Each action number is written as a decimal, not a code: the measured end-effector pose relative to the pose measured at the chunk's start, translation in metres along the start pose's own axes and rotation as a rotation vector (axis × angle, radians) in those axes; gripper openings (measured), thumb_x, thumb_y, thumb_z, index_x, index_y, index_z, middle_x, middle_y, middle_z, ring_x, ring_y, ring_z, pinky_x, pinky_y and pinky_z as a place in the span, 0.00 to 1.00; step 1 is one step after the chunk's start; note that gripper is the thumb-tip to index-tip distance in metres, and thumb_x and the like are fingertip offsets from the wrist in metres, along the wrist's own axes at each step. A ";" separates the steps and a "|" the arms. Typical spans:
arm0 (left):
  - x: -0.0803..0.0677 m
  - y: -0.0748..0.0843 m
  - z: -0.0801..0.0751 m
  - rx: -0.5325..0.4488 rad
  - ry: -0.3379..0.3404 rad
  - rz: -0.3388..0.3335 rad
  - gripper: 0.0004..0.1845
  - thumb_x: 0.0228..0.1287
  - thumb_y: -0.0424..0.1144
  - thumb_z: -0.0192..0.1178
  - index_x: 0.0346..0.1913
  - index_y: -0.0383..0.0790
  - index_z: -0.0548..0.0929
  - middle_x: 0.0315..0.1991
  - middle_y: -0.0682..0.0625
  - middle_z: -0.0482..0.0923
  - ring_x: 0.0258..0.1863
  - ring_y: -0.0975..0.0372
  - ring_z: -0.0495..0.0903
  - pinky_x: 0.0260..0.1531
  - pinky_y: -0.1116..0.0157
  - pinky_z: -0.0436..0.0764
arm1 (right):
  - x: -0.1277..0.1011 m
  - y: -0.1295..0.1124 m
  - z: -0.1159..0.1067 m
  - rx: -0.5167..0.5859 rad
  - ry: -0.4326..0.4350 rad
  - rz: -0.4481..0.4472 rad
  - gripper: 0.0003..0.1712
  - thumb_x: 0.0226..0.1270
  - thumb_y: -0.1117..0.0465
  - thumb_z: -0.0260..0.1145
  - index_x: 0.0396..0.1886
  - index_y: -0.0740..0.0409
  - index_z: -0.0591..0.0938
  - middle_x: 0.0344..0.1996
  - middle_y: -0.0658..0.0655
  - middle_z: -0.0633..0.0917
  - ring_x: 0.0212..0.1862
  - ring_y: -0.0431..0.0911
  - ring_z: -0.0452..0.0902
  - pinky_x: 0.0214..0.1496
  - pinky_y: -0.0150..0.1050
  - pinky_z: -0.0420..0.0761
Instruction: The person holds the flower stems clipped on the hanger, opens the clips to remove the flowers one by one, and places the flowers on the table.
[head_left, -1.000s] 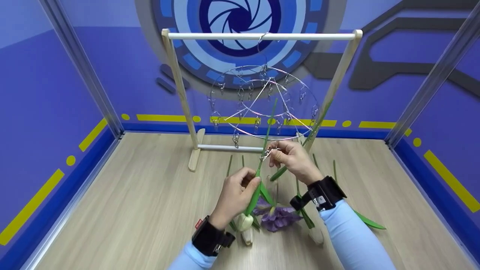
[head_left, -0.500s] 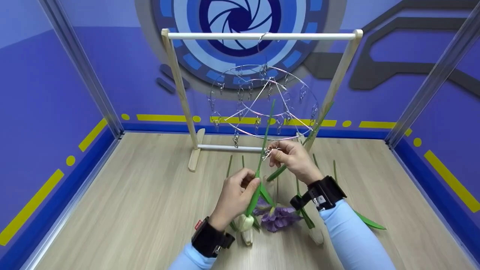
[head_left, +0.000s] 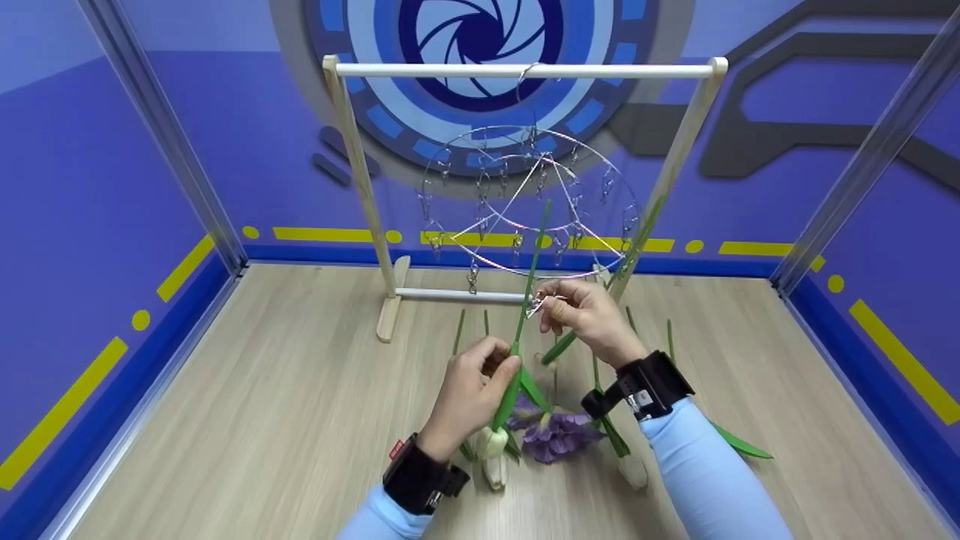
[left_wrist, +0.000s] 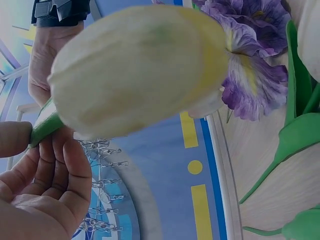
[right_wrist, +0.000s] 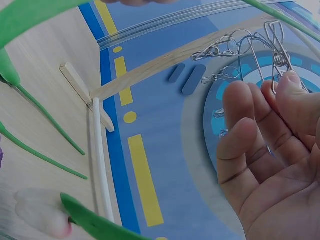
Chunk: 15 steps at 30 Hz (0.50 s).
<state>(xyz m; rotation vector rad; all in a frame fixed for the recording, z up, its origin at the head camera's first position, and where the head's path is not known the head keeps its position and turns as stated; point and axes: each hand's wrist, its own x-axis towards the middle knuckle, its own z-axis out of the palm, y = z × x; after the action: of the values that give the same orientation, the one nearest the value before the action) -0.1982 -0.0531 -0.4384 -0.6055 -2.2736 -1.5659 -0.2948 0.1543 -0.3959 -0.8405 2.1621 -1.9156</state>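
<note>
My left hand [head_left: 476,379] pinches the green stem of a white tulip [left_wrist: 130,75], whose bloom points down toward me and whose stem rises toward the hanger. Between the thumb and fingers of my right hand [head_left: 592,319] is a metal clip [right_wrist: 277,57], right beside that stem; whether its jaws grip the stem I cannot tell. The clip belongs to a round wire hanger [head_left: 547,157] with several clips dangling from its rings. At the hanger's right side, another flower's green stem [head_left: 646,234] slants down behind my right hand, apparently held by a clip.
A wooden rack with a white top bar [head_left: 435,71] carries the hanger. On the wooden table [head_left: 300,420] lie a purple flower [head_left: 559,436], white tulips [head_left: 634,472] and several green stems. Blue panels [head_left: 97,247] enclose the back and sides.
The tulip's stem tip has tilted slightly left since the first frame. The clip's angle has shifted a little, and both hands stay almost in place.
</note>
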 end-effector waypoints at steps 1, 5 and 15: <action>0.000 0.000 0.000 -0.001 0.000 0.001 0.07 0.76 0.37 0.60 0.42 0.36 0.83 0.34 0.49 0.83 0.33 0.62 0.80 0.34 0.69 0.81 | 0.000 0.000 0.000 0.006 -0.003 0.003 0.16 0.79 0.69 0.58 0.52 0.83 0.76 0.29 0.52 0.83 0.30 0.41 0.81 0.34 0.32 0.78; 0.000 0.000 0.000 0.002 0.000 -0.004 0.07 0.77 0.38 0.60 0.43 0.36 0.83 0.34 0.49 0.83 0.33 0.63 0.80 0.34 0.69 0.80 | -0.001 -0.001 -0.001 0.022 -0.008 0.014 0.16 0.79 0.68 0.58 0.53 0.82 0.76 0.29 0.52 0.84 0.31 0.42 0.82 0.34 0.33 0.79; -0.001 -0.001 0.000 0.007 0.000 -0.002 0.07 0.77 0.37 0.59 0.43 0.37 0.83 0.34 0.49 0.83 0.32 0.63 0.79 0.33 0.69 0.79 | -0.003 -0.001 -0.005 0.053 -0.028 0.034 0.19 0.81 0.64 0.56 0.58 0.80 0.75 0.31 0.52 0.85 0.32 0.41 0.83 0.35 0.35 0.81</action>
<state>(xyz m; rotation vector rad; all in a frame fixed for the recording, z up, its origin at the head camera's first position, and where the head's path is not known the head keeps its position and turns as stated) -0.1976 -0.0537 -0.4399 -0.6015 -2.2797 -1.5589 -0.2940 0.1602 -0.3953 -0.8108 2.0865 -1.9234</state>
